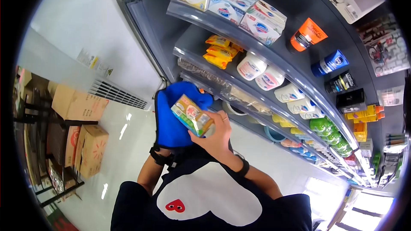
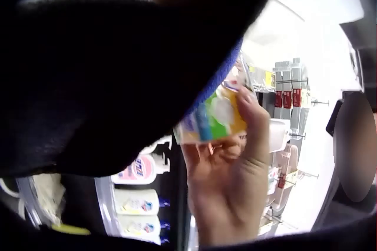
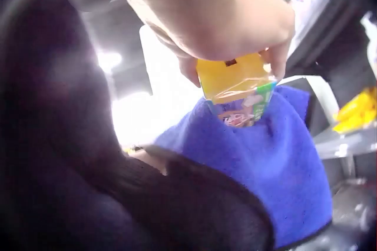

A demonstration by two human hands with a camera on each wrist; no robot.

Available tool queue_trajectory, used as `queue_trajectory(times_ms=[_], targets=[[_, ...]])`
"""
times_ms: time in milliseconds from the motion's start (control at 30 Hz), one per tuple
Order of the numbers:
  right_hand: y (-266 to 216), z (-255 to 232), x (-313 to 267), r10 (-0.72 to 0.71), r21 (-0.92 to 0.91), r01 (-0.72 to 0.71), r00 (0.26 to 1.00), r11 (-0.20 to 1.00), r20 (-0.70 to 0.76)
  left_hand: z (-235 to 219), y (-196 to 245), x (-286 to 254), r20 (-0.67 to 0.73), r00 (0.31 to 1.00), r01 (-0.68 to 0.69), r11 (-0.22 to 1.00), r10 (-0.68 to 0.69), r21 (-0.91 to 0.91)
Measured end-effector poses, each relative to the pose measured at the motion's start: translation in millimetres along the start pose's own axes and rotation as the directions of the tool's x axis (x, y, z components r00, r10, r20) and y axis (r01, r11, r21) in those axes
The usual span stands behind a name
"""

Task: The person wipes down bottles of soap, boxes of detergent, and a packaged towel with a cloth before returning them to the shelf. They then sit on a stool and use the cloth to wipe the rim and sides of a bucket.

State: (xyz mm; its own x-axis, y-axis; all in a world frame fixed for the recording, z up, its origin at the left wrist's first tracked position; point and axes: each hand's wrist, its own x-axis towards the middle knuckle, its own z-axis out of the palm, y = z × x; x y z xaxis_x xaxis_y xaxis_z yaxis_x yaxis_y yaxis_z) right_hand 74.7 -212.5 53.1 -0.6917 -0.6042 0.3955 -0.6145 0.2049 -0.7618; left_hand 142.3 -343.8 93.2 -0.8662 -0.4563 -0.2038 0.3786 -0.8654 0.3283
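**A:** ok so biggest thing first, what's the setup?

**B:** A tall dark shelf unit (image 1: 274, 66) runs up the right side of the head view. Boxed soap bars (image 1: 231, 2) sit on the top shelf, yellow packets (image 1: 219, 51) on the one under it, with white and pink bottles (image 1: 259, 72) next to those. Green bottles (image 1: 327, 129) sit further along a lower shelf. Over on the left, on the white floor (image 1: 124, 145), there's a rack stacked with cardboard boxes (image 1: 83, 122).

**A:** and the person?

**B:** Dark top with a white heart shape (image 1: 209, 199) on it and a small red heart. Both hands are up in front of the lower shelves.

**A:** what are the hands doing?

**B:** The left hand (image 1: 173, 122) is buried in a blue fluffy mitt-like cloth (image 3: 265, 163), spread flat behind the box. Can't tell how the fingers lie under the cloth. The right hand (image 1: 216, 132) has its fingers and thumb curled round a small product box (image 1: 192, 114), gripping it by one end.

**A:** where's the box exactly?

**B:** Held in the air, tilted, lying against the blue cloth, just in front of the shelf edge. Yellow end, green and white print on the sides; the right wrist view shows it best. There's a ring on one finger of the right hand too.
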Motion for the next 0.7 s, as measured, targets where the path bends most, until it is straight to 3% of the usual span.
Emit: queue_trajectory(times_ms=[67,100,133,200,233,267,300,333,400,433,500,533,567,600,633,667,700], targets=[[5,-2,-2,0.215,0.283,-0.232,0.972,0.931,0.091,-2,3,2,0.025,0.999,-0.024,0.993,0.021,0.113],[5,-4,3,0.287,0.376,-0.331,0.943,0.865,0.171,-26,1,4,0.089,0.993,-0.109,0.893,0.077,0.437],[10,-3,7,0.281,0.433,-0.341,0.939,0.835,0.197,-51,-1,5,0.153,0.979,-0.202,0.685,0.133,0.700],[22,5,16,0.264,0.542,-0.361,0.931,0.759,0.251,-74,-1,1,0.037,0.998,0.030,0.925,-0.048,0.379],[24,11,24,0.232,0.539,-0.336,0.939,0.772,0.253,-62,2,2,0.023,1.000,-0.014,0.928,0.005,0.373],[22,12,33,0.230,0.512,-0.334,0.939,0.791,0.257,-49,5,3,0.009,0.998,-0.058,0.928,0.059,0.369],[14,12,43,0.227,0.485,-0.332,0.937,0.809,0.264,-40,4,6,0.020,0.987,-0.144,0.823,0.159,0.549],[11,14,53,0.222,0.457,-0.330,0.936,0.826,0.273,-43,9,3,0.092,0.972,-0.213,0.644,0.217,0.735],[20,28,69,0.200,0.470,-0.307,0.944,0.828,0.263,-49,19,-2,0.234,0.916,-0.292,0.141,0.327,0.946],[16,33,80,0.160,0.443,-0.227,0.970,0.867,0.185,-43,22,-4,0.265,0.871,-0.283,-0.017,0.414,0.959],[16,45,108,0.120,0.311,-0.132,0.991,0.941,0.056,-44,27,-20,0.289,0.804,-0.224,-0.185,0.519,0.957],[22,52,124,0.126,0.209,-0.124,0.992,0.970,0.004,-45,29,-28,0.299,0.766,-0.178,-0.260,0.569,0.949],[33,63,141,0.287,0.255,-0.289,0.957,0.923,0.044,-44,33,-41,0.226,0.815,-0.101,-0.254,0.534,0.962],[37,69,161,0.257,0.091,-0.254,0.966,0.963,-0.020,-45,41,-50,0.151,0.855,-0.024,-0.253,0.496,0.967],[44,78,181,0.274,0.077,-0.272,0.961,0.959,-0.016,-51,43,-61,0.140,0.837,0.000,-0.255,0.529,0.967],[67,99,203,0.077,-0.085,-0.090,0.986,0.992,-0.144,-57,45,-71,0.125,0.815,0.015,-0.236,0.565,0.972],[78,105,222,0.059,-0.153,-0.076,0.992,0.985,-0.115,-64,46,-83,0.102,0.795,0.033,-0.210,0.598,0.977]])
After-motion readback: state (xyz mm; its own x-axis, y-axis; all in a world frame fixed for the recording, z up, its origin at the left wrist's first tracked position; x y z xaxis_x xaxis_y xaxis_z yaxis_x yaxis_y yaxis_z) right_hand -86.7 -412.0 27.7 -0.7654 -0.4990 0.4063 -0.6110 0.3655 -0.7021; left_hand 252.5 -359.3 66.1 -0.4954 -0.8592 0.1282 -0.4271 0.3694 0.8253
